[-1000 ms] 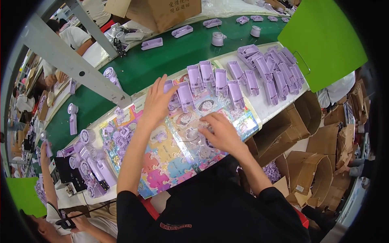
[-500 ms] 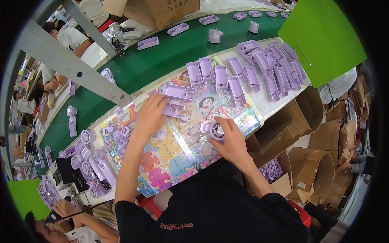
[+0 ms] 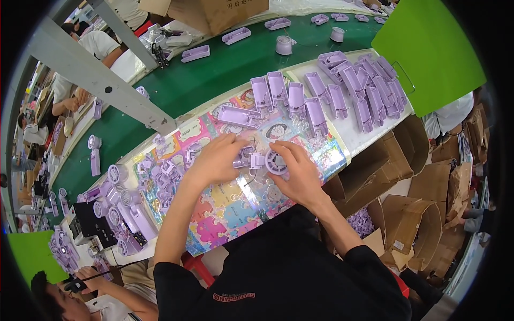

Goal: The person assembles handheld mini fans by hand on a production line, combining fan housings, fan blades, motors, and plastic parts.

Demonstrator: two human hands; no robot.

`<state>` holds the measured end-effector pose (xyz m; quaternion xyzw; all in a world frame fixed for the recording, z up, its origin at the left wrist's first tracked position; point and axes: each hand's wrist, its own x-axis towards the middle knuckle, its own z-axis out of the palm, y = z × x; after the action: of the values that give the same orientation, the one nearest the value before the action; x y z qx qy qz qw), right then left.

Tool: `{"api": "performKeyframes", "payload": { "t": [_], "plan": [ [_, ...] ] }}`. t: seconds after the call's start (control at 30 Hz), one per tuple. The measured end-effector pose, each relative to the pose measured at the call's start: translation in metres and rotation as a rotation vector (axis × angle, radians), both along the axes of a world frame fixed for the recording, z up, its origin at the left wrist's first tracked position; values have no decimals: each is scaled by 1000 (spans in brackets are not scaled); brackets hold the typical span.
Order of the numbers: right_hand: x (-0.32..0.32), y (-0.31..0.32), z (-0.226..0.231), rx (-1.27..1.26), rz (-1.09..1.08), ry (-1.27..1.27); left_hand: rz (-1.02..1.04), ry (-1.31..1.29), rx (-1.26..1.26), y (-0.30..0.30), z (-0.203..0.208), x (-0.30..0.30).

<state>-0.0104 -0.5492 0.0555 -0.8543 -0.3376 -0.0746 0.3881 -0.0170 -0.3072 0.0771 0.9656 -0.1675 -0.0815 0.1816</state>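
Over the colourful printed mat [image 3: 230,219], my right hand [image 3: 300,174] grips a round purple fan housing [image 3: 269,162] between thumb and fingers. A small square bracket [image 3: 257,160] juts from its left side, with thin dark wires beside it. My left hand [image 3: 217,160] is closed around a purple tray-shaped shell [image 3: 244,158], mostly hidden under the fingers. Its exposed end meets the bracket; whether the two are joined I cannot tell. Just beyond my left hand lies another purple shell [image 3: 239,116], hollow side up.
Several purple shells [image 3: 296,99] stand in a row behind, and more are piled [image 3: 369,88] at right. Small purple parts [image 3: 166,176] are heaped at left, near assembled fans [image 3: 126,208]. A green conveyor [image 3: 214,69] runs behind; a grey post [image 3: 107,88] rises at left. Cardboard boxes [image 3: 391,155] stand at right.
My left hand has drawn one shell nearer and to the right, against the bracket. My right hand has shifted the fan housing slightly left and away from me.
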Motion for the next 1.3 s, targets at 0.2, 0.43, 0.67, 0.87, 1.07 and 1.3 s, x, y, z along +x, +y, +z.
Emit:
{"api": "performKeyframes", "payload": {
  "t": [0.2, 0.43, 0.67, 0.87, 1.07, 1.3],
  "plan": [
    [3, 1, 6, -13, 26, -95, 21, 255, -204, 0, 1, -2],
    [6, -2, 6, -48, 39, -151, 7, 168, -395, -2, -6, -5],
    [5, 0, 8, -49, 25, -246, 151, 156, -562, -12, 1, -11],
    [6, 9, 1, -5, 37, -307, 262, 190, -688, -7, -15, -17],
    [11, 49, -12, 273, -164, -16, 423, -47, -830, 34, 8, 13],
    [-11, 102, -63, -60, 554, -202, 921, -99, -816, 100, -27, 122]
  ]
}}
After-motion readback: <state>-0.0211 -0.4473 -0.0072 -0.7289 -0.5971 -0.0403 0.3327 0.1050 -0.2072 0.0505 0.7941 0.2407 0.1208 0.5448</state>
